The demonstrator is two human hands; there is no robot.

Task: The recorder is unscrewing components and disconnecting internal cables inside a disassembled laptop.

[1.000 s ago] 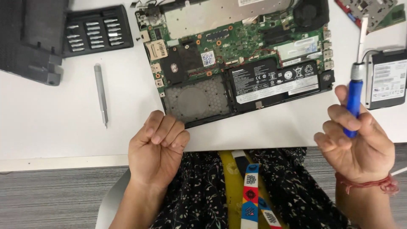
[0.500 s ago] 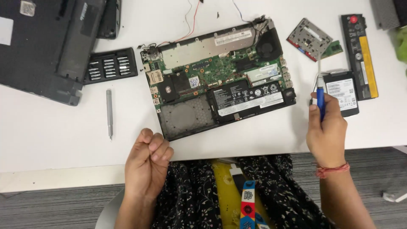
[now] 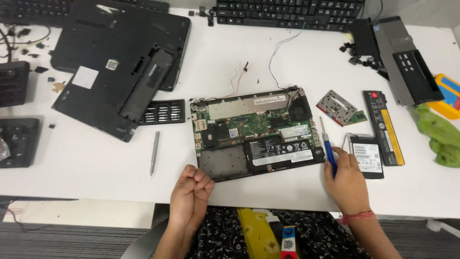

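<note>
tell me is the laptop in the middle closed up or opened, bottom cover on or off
Opened, cover off: the laptop lies with its green circuit board, fan and black battery bare. The right hand holds a blue screwdriver beside it.

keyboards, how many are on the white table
2. One black keyboard lies along the far edge, behind the opened laptop base. Another black keyboard sits at the far left corner, cut off by the frame; more may lie out of view.

Left hand (image 3: 190, 195) fisted; right hand (image 3: 346, 184) fingers curled.
</note>
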